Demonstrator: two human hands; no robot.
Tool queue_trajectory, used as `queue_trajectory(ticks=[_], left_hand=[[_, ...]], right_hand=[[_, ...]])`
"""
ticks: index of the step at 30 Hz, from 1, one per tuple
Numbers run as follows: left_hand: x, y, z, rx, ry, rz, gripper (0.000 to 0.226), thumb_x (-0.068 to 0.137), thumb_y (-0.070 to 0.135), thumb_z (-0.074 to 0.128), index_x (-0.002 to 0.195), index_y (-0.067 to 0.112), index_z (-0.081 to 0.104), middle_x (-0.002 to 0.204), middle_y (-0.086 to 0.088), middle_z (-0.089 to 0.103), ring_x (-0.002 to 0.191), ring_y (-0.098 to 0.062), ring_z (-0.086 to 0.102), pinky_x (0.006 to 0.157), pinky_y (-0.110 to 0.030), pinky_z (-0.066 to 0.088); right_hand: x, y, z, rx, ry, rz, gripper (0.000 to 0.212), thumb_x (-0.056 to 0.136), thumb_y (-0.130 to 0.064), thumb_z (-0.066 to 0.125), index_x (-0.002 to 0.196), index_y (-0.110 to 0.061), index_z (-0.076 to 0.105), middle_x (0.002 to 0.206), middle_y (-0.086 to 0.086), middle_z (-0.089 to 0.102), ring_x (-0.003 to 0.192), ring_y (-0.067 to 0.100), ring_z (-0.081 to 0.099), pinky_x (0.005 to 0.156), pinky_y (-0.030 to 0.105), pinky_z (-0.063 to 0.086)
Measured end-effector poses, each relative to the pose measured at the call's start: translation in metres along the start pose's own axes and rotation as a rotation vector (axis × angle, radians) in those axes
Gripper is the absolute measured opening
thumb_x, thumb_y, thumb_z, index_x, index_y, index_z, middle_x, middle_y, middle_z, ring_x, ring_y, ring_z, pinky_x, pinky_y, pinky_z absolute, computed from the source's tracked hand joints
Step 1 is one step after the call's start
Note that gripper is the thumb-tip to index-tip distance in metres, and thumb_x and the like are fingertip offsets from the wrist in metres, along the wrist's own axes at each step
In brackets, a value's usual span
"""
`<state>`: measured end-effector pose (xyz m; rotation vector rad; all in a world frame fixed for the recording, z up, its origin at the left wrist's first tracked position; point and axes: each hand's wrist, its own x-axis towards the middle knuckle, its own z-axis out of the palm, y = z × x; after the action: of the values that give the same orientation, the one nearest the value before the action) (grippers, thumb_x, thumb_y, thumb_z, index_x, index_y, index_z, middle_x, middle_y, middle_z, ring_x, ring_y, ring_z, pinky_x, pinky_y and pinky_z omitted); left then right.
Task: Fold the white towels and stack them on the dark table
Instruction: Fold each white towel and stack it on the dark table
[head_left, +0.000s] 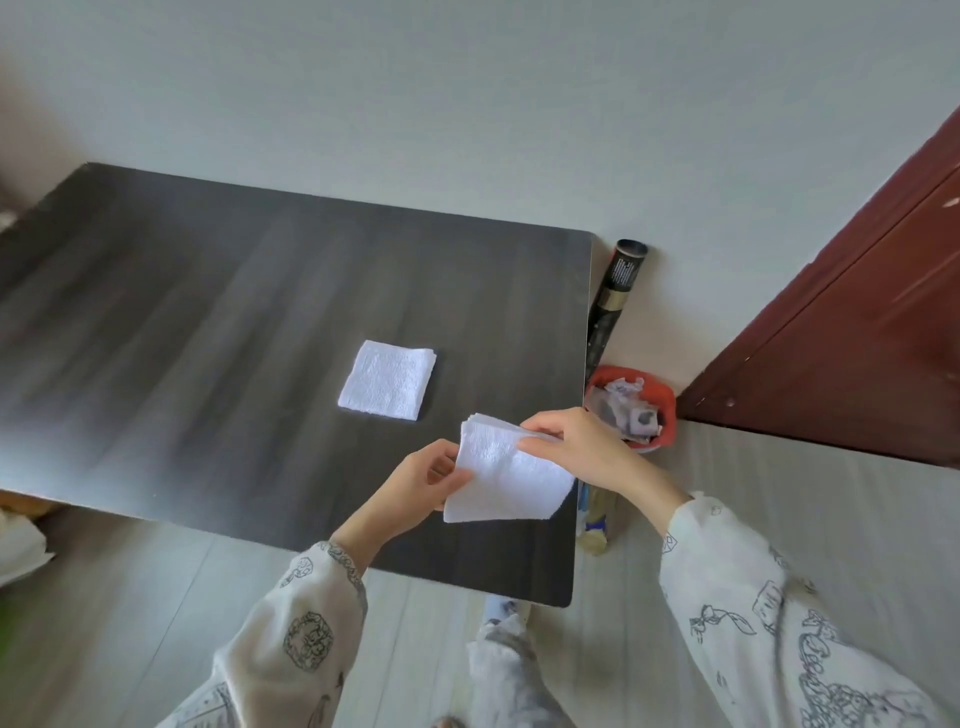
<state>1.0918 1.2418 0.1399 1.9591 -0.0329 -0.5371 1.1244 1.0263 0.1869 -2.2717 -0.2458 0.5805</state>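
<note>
Low in the frame's centre, the left hand (423, 480) and right hand (576, 447) each pinch an edge of a folded white towel (506, 475) above the dark table (208, 312). Farther up at centre, another folded towel (387, 380) lies flat on the table, well apart from the hands.

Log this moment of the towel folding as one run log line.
step: folding | left hand: pinching held towel | right hand: pinching its far side | folded towel: flat on dark table | stack: not yet made

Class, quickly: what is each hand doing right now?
Left hand: pinches the left edge of the held white towel.
Right hand: grips the same towel's upper right edge.
</note>
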Motion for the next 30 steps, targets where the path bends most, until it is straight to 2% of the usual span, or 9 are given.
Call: queue_trajectory(ticks=[3, 6, 8, 14, 17, 20, 26, 30], left_hand=[[0.04, 0.002, -0.002, 0.0, -0.006, -0.085, 0.019, 0.09, 0.026, 0.057, 0.104, 0.014, 0.056, 0.096, -0.006, 0.063, 0.089, -0.019, 0.065, 0.071, -0.039, 0.059], [0.076, -0.002, -0.003, 0.019, 0.01, -0.149, 0.018, 0.09, 0.028, 0.056, 0.103, 0.016, 0.056, 0.094, -0.005, 0.062, 0.088, -0.019, 0.064, 0.068, -0.037, 0.059], [0.098, -0.006, -0.005, 0.027, 0.025, -0.201, 0.017, 0.09, 0.027, 0.056, 0.103, 0.016, 0.056, 0.093, -0.007, 0.061, 0.086, -0.021, 0.065, 0.067, -0.038, 0.059], [0.16, -0.025, -0.011, 0.094, 0.024, -0.285, 0.015, 0.092, 0.024, 0.053, 0.105, 0.016, 0.054, 0.097, -0.006, 0.061, 0.086, -0.02, 0.062, 0.063, -0.029, 0.058], [0.185, -0.037, -0.015, 0.158, 0.009, -0.284, 0.019, 0.092, 0.026, 0.053, 0.107, 0.015, 0.055, 0.097, -0.005, 0.063, 0.089, -0.021, 0.062, 0.07, -0.037, 0.058], [0.199, -0.047, -0.015, 0.2, 0.03, -0.289, 0.017, 0.09, 0.03, 0.054, 0.102, 0.018, 0.057, 0.09, -0.001, 0.063, 0.084, -0.019, 0.062, 0.075, -0.043, 0.057], [0.208, -0.051, -0.013, 0.216, 0.062, -0.305, 0.018, 0.088, 0.029, 0.056, 0.098, 0.015, 0.056, 0.083, -0.001, 0.061, 0.081, -0.02, 0.061, 0.073, -0.045, 0.056], [0.209, -0.048, -0.013, 0.319, 0.077, -0.301, 0.03, 0.09, 0.033, 0.055, 0.109, 0.01, 0.052, 0.086, -0.002, 0.06, 0.078, -0.02, 0.059, 0.072, -0.039, 0.055]], right_hand=[[0.042, 0.018, -0.009, -0.059, -0.018, 0.057, 0.022, 0.091, -0.029, 0.053, 0.103, -0.017, 0.067, 0.098, -0.006, 0.067, 0.091, 0.011, 0.059, 0.073, 0.023, 0.043], [0.081, 0.037, -0.015, -0.126, -0.035, 0.111, 0.024, 0.09, -0.034, 0.051, 0.102, -0.019, 0.066, 0.095, -0.002, 0.067, 0.088, 0.017, 0.062, 0.077, 0.035, 0.049], [0.104, 0.046, -0.015, -0.111, -0.036, 0.156, 0.023, 0.089, -0.033, 0.051, 0.1, -0.02, 0.066, 0.092, 0.0, 0.068, 0.085, 0.02, 0.062, 0.076, 0.037, 0.05], [0.168, 0.074, -0.007, -0.112, -0.073, 0.253, 0.026, 0.089, -0.025, 0.045, 0.108, -0.021, 0.062, 0.099, 0.0, 0.065, 0.089, 0.02, 0.059, 0.073, 0.033, 0.047], [0.19, 0.084, -0.009, -0.135, -0.055, 0.266, 0.026, 0.09, -0.021, 0.046, 0.11, -0.018, 0.062, 0.104, 0.002, 0.066, 0.093, 0.021, 0.06, 0.08, 0.036, 0.05], [0.204, 0.088, -0.009, -0.157, -0.042, 0.257, 0.026, 0.092, -0.019, 0.047, 0.112, -0.016, 0.063, 0.108, 0.003, 0.065, 0.097, 0.022, 0.06, 0.083, 0.035, 0.049], [0.217, 0.092, -0.002, -0.209, -0.006, 0.248, 0.028, 0.095, -0.015, 0.047, 0.12, -0.013, 0.06, 0.118, 0.008, 0.058, 0.102, 0.023, 0.058, 0.087, 0.032, 0.049], [0.214, 0.091, 0.001, -0.176, 0.061, 0.265, 0.032, 0.096, -0.016, 0.047, 0.127, -0.013, 0.056, 0.128, 0.007, 0.051, 0.114, 0.023, 0.052, 0.093, 0.027, 0.042]])
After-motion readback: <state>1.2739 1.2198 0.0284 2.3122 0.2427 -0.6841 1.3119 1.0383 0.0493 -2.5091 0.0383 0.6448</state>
